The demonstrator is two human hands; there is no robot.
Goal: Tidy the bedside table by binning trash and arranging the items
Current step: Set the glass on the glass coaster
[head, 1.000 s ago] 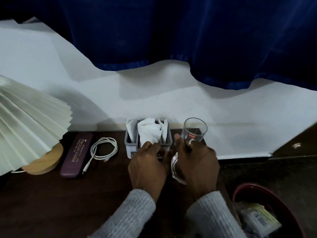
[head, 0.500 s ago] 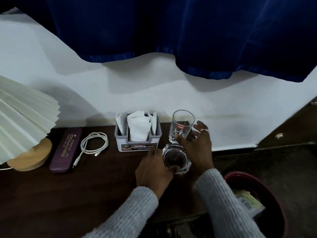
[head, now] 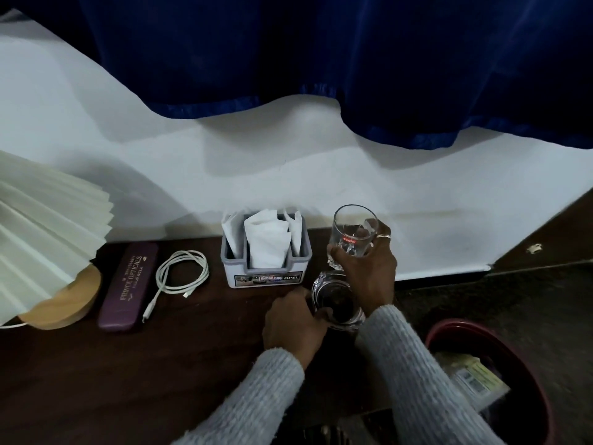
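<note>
On the dark wooden bedside table point(head: 134, 374) my right hand point(head: 369, 274) is wrapped around a clear drinking glass point(head: 351, 232) with a red label, upright at the table's back right. My left hand point(head: 293, 322) grips the rim of a low round glass bowl point(head: 337, 300) just in front of that glass. A grey tissue holder point(head: 266, 268) with white tissues stands left of the glass. Further left lie a coiled white cable point(head: 181, 274) and a purple spectacle case point(head: 128, 287).
A lamp with a pleated cream shade point(head: 41, 232) and wooden base point(head: 64, 303) stands at the far left. A dark red bin point(head: 526, 380) holding packaging trash sits on the floor at the right. A white wall and blue curtain point(head: 321, 59) are behind the table.
My right hand has left the bowl and closed around the tall glass. My left hand moved from the tissue holder to the bowl's rim. The camera view shifted slightly.
</note>
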